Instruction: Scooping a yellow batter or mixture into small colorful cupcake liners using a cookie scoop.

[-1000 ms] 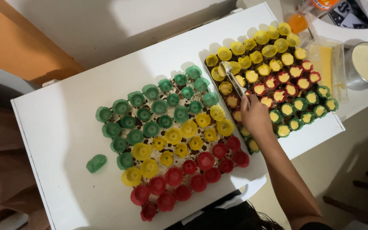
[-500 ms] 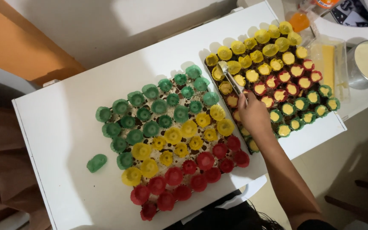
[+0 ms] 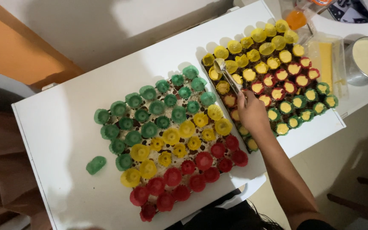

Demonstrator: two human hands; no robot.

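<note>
Seen from above, the right hand (image 3: 252, 113) grips a metal spoon (image 3: 226, 74), fingers closed round its handle. The spoon's bowl sits beyond the fingertips, over a yellow cup at the near corner of a tray of filled cups (image 3: 277, 72) (yellow, red and green rows). Beside the knuckles, on the thumb side, lies a second batch of empty paper cups (image 3: 171, 140) on the white table (image 3: 56, 136). A lone green cup (image 3: 96, 165) rests well apart. The left hand is out of sight.
</note>
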